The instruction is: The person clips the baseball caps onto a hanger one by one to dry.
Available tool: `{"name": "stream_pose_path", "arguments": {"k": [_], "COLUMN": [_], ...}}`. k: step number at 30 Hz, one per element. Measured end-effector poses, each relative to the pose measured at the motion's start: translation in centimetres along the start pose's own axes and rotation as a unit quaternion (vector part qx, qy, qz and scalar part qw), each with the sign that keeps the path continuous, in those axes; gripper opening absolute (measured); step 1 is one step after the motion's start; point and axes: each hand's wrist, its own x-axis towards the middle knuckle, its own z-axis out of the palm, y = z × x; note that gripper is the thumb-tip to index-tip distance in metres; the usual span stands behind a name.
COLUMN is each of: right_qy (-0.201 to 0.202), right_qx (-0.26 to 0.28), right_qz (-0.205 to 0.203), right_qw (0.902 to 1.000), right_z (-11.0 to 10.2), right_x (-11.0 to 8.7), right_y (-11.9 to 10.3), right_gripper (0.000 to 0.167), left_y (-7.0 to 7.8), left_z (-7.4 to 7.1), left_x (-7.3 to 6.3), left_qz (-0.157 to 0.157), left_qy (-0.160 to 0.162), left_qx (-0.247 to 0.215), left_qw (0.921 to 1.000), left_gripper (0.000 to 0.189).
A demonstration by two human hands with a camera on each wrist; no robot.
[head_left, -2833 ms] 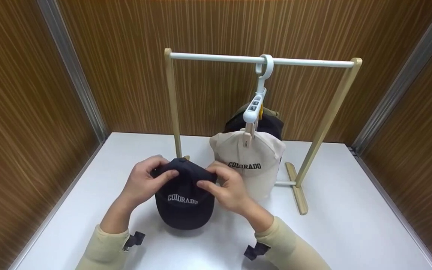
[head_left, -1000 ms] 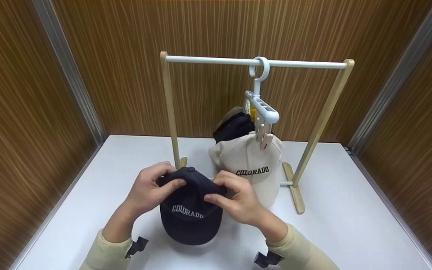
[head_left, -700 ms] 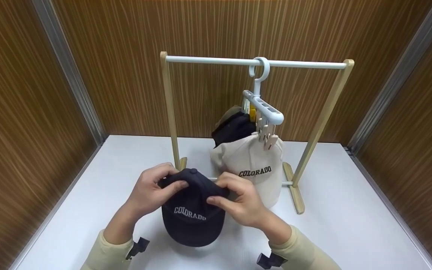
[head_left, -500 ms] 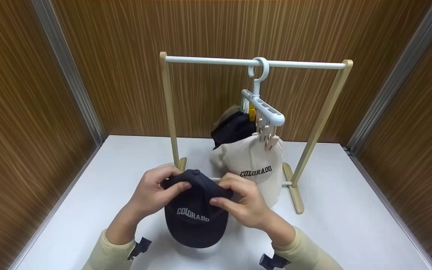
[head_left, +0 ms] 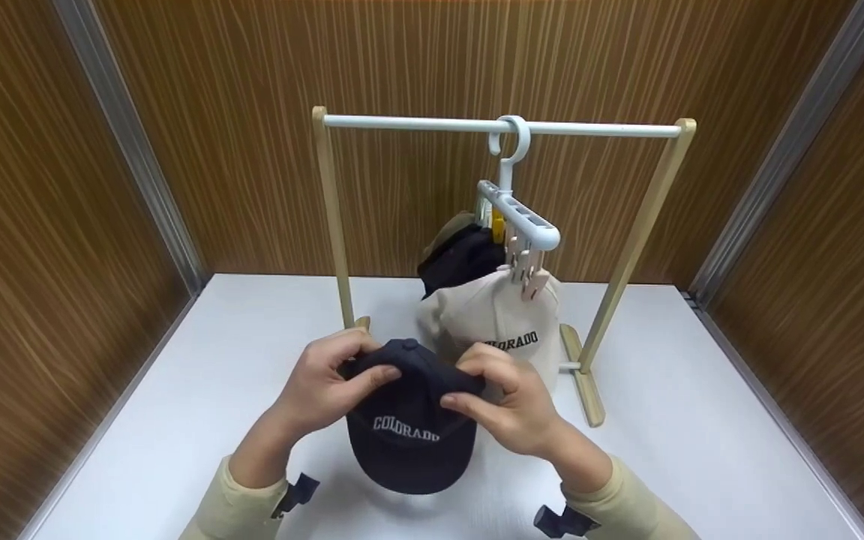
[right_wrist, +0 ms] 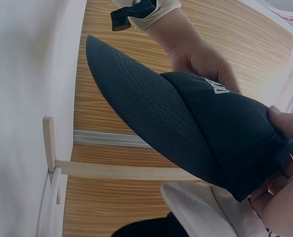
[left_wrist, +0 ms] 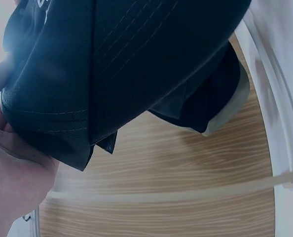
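A dark navy baseball cap (head_left: 413,457) with white COLORADO lettering is held up in front of the rack, brim downward. My left hand (head_left: 331,382) pinches the left side of its crown, thumb in front. On the opposite side my right hand (head_left: 511,401) pinches the crown in the same way, and the fabric folds between them. In the right wrist view the navy cap (right_wrist: 196,118) shows side-on with its brim sticking out. Just behind hangs a cream COLORADO cap (head_left: 484,307), clipped to a pale blue hanger (head_left: 518,214); the right hand overlaps its lower left part.
The hanger hooks over the white rail (head_left: 417,124) of a small wooden rack (head_left: 631,247). Farther back on it hang a black cap (head_left: 462,259) and an olive-brown one, near a yellow clip (head_left: 498,225). Pinkish clips (head_left: 535,283) line the hanger's front. The rack stands on a white table (head_left: 252,315).
Both hands have carried the navy cap rightward and a little nearer to me. The hanger has swung so its front end points right, turning the cream cap and showing more of the black one.
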Motion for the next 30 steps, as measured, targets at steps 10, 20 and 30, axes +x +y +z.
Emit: {"name": "stream_pose_path", "arguments": {"k": [10,20,30], "right_qy": [0.003,0.001,0.003], "right_qx": [0.015,0.017,-0.001], "right_qz": [0.007,-0.004,0.005], "right_qw": [0.9999,0.9998,1.0000], "right_z": [-1.2,-2.7,-4.3], "right_x": [-0.2,-0.3,-0.6], "right_y": [-0.2,-0.5,-0.8], "right_gripper": [0.033,0.035,0.036], "left_y": [0.3,0.5,0.8], "left_z": [1.1,2.3,3.8], "left_x": [0.8,1.5,2.5], "left_qz": [0.007,0.010,0.011], "left_qy": [0.002,0.006,0.013], "left_qx": [-0.013,-0.007,-0.024], "left_qw": [0.9999,0.9999,0.9996], "left_gripper": [0.018,0.014,0.013]}}
